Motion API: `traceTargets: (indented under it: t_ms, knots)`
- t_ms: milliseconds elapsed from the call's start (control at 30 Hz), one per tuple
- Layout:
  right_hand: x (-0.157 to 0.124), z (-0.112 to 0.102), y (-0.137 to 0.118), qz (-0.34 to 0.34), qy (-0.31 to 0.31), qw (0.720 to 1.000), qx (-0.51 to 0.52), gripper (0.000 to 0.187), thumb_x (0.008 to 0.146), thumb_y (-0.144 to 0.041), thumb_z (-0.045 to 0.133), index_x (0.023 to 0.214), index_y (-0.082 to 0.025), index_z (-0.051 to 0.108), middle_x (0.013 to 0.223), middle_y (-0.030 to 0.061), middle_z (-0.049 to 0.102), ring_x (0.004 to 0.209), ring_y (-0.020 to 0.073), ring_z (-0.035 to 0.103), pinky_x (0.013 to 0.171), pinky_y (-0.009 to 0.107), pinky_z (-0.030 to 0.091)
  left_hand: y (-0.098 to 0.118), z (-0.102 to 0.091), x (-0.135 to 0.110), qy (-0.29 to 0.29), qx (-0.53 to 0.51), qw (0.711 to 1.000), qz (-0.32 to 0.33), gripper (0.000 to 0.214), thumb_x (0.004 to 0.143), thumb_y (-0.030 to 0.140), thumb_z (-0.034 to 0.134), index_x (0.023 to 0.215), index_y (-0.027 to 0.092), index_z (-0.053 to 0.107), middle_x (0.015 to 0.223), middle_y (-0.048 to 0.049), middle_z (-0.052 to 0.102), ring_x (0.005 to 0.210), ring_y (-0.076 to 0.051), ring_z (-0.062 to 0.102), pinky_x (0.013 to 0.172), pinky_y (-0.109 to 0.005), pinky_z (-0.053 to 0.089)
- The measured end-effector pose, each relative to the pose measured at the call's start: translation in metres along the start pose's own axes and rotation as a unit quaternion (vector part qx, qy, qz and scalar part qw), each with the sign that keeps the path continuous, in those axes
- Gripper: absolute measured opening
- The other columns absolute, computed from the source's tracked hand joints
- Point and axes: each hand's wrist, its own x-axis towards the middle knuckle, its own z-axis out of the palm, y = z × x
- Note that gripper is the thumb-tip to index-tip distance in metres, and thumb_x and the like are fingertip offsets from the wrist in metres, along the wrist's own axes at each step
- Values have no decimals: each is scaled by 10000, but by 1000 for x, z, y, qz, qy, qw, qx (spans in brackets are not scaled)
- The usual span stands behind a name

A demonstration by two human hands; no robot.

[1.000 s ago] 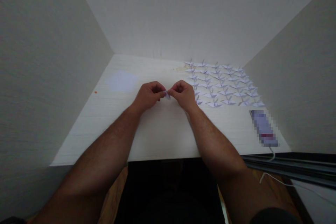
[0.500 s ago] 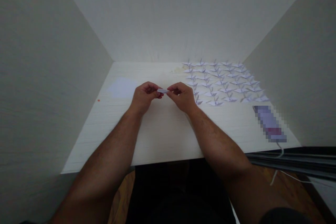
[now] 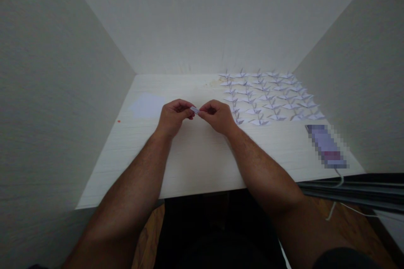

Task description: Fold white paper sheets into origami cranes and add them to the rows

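Between my two hands is a small piece of folded white paper point(image 3: 195, 110), held above the middle of the table. My left hand point(image 3: 175, 113) pinches its left end between thumb and fingers. At its right end, the thumb and index finger of my right hand point(image 3: 217, 114) are closed on it. The fingers cover part of the paper, so its exact folds cannot be made out. To the right of my right hand stand rows of several white origami cranes point(image 3: 259, 101). Left of my left hand lies a pile of white paper sheets point(image 3: 147, 106).
A blurred-out phone point(image 3: 326, 146) lies at the table's right side, with a white cable point(image 3: 339, 178) running over the front edge. A small orange spot point(image 3: 119, 121) marks the left side. Walls enclose the white table point(image 3: 202, 168) at the back and both sides.
The folded paper has tilted, its right end now lower than its left. My right fingers have shifted slightly left and down along it. My left hand has hardly moved.
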Motion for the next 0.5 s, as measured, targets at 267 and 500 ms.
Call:
traceTargets:
  t_ms: [267, 500]
  knots:
    - [0, 0, -3, 16, 19, 999, 40, 125, 781, -301, 636, 778, -182, 672, 654, -10, 633, 572, 101, 516, 557, 249, 421, 1, 0, 1, 36, -97, 994, -33, 228, 656, 173, 740, 858, 175, 637, 663, 11, 675, 562, -118, 635, 558, -247, 529]
    - [-2, 1, -6, 25, 25, 997, 64, 143, 733, -311, 678, 798, -190, 637, 690, -16, 639, 590, 100, 528, 589, 259, 450, 6, 0, -1, -1, -189, 977, -99, 218, 664, 140, 697, 851, 178, 592, 676, 8, 680, 598, -121, 659, 573, -229, 537]
